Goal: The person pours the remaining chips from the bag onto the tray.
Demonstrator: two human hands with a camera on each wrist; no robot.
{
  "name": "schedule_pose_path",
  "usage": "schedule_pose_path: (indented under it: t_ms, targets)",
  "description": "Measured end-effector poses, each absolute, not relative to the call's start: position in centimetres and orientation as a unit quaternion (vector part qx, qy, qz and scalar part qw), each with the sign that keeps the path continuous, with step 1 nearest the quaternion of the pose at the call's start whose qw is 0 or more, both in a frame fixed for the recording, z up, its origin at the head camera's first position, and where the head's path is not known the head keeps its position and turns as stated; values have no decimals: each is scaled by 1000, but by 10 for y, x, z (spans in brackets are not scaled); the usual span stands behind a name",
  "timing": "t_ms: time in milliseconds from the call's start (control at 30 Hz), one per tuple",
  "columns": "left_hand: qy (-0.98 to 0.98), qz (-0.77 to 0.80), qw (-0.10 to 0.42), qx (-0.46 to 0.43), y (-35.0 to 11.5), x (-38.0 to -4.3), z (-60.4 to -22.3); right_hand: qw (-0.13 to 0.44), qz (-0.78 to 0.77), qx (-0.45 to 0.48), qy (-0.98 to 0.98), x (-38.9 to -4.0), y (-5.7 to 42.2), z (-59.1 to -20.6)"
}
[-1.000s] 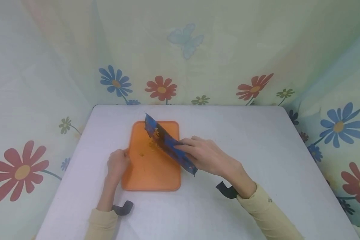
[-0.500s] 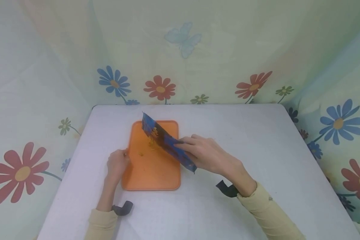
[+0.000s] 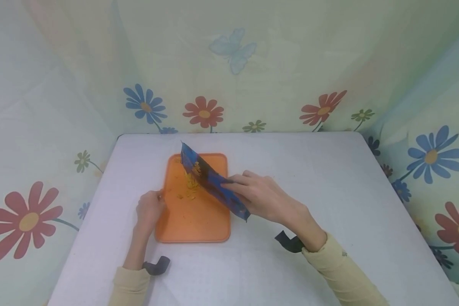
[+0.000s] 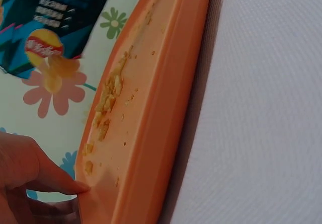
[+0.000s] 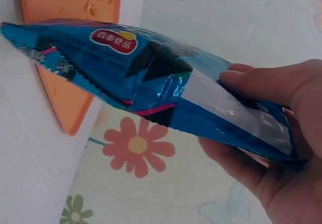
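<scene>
My right hand point(image 3: 265, 197) grips a blue snack bag point(image 3: 218, 183) between thumb and fingers, as the right wrist view also shows. The bag slants above an orange tray point(image 3: 193, 221), its upper-left end over the tray's far part. Yellow chip pieces point(image 4: 108, 95) lie in a small heap on the tray, with crumbs scattered around; in the left wrist view, a blurred piece hangs in the air by the bag. At the tray's left edge, my left hand point(image 3: 150, 208) pinches the rim, thumb on the inside. The bag covers some of the heap in the head view.
A white cloth-covered table point(image 3: 290, 161) extends around the tray, most widely to the right. Flower-printed curtains point(image 3: 275, 63) rise behind its far edge and on both sides. Dark straps point(image 3: 157, 265) stick out at both wrists.
More chip pieces have landed on the tray, widening the heap beside the bag. The bag and right hand have shifted very slightly left. My left hand stays on the rim.
</scene>
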State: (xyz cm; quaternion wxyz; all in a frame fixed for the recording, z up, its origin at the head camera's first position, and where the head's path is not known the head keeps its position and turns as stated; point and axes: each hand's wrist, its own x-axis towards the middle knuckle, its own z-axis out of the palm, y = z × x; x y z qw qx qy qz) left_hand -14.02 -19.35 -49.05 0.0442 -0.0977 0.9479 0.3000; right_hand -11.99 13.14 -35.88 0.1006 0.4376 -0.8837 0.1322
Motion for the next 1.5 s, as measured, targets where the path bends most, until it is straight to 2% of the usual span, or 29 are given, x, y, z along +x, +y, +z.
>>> schedule_pose_path:
  t_ms: [367, 667, 967, 1500]
  targets:
    - [950, 295, 38, -92, -195, -142, -491, 95, 126, 435, -887, -119, 132, -362]
    - [947, 302, 52, -94, -195, -142, -493, 136, 139, 441, -876, -123, 137, -354]
    - [951, 300, 26, -70, -197, -142, -496, 139, 139, 446, -873, -126, 134, -353]
    - [951, 298, 30, -81, -197, -142, -496, 139, 134, 437, -878, -127, 133, -364]
